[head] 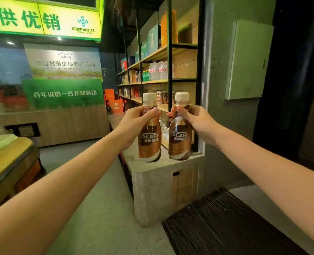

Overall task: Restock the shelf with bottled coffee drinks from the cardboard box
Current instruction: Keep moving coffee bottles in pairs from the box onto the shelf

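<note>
Wooden shelving [156, 81] rose at twelve o'clock, where the left hand [136, 119] gripped the left bottle [149, 142] by its neck and the right hand [195, 119] gripped the right bottle [179, 142] likewise, each probably best kept upright and shelved singly.

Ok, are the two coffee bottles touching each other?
Apart. The head view shows a strip of shelf between the left bottle and the right bottle.

glossy plastic bottles [149, 138]; matt wood shelf [163, 52]; rough concrete plinth [152, 181].
</note>
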Motion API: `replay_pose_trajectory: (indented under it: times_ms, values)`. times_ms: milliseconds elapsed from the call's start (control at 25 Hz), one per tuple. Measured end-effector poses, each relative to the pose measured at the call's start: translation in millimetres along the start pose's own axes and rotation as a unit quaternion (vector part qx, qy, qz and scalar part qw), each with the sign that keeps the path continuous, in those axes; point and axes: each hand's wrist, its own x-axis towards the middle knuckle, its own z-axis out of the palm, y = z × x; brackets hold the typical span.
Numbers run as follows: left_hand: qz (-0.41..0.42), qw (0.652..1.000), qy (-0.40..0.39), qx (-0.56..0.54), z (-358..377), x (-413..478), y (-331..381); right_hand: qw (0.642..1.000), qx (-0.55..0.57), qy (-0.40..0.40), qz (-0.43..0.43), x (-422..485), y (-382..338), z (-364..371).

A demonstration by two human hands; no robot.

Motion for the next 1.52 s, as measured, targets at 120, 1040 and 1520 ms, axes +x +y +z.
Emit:
replay_pose_trajectory:
  times_ms: [120, 1040, 1520]
  values:
    - [-0.013, 0.999, 0.046, 0.002, -63, 47, -39, 0.999, -0.006, -0.039, -0.003, 83, 17, 56]
    - [-0.029, 0.992, 0.119, 0.004, -392, 575, -397, 0.998, -0.018, -0.053, -0.024, 745, 277, 296]
    - [-0.044, 0.994, -0.059, -0.08, -391, 894, -570, 0.98, -0.097, 0.159, 0.062, 984, 410, 241]
